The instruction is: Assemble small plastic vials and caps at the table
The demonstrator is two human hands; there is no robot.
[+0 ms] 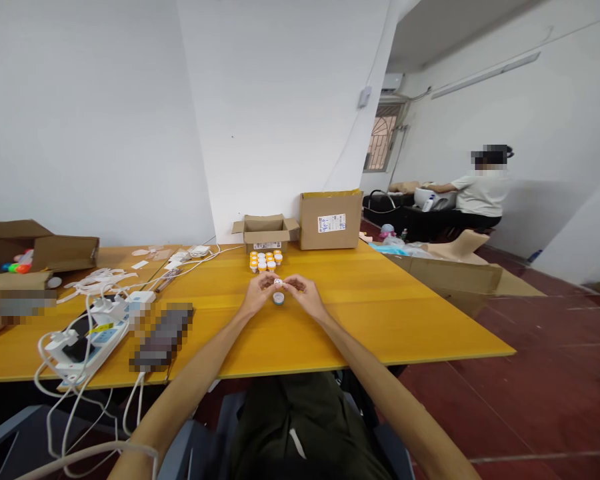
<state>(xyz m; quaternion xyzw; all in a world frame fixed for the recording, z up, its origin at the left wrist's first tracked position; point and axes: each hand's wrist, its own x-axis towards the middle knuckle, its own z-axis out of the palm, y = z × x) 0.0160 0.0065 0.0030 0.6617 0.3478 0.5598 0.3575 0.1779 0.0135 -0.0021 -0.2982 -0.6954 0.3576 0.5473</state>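
Note:
My left hand (258, 292) and my right hand (303, 293) meet over the yellow table (380, 313), fingers pinched together on a small white object (278, 284) held between them. Just below the fingertips a small round jar (279, 299) with a light rim stands on the table. Beyond my hands, a cluster of several orange-and-white small jars (265, 260) sits in front of a small open cardboard box (265, 231).
A larger closed cardboard box (331, 219) stands right of the small one. At left lie a white power strip (93, 340), tangled white cables (100, 283), a dark device (163, 335) and an open box (35, 248). A person (483, 190) sits far right.

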